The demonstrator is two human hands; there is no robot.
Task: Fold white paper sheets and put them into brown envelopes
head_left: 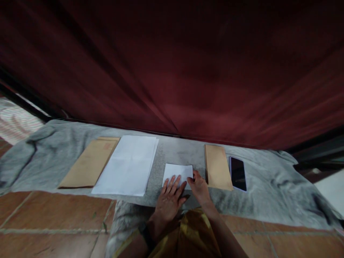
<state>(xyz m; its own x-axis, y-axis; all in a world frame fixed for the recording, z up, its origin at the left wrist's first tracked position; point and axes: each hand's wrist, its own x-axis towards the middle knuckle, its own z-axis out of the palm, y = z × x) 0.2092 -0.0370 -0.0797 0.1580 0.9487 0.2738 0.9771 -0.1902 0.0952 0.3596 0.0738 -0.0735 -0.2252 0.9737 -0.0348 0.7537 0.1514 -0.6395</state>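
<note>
Lying flat with its grip released, the left hand [167,203] rests on the small paper [176,170] at the near middle of the surface [185,147], while the right hand [199,187] pinches that paper's right edge.

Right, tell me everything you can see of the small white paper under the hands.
The small white paper looks plain where uncovered, rectangular, with straight edges. It lies flat on the grey cloth, between larger white sheets and a brown stack. The left hand spreads across its near side; the right hand touches its right edge. Folding is unclear.
</note>
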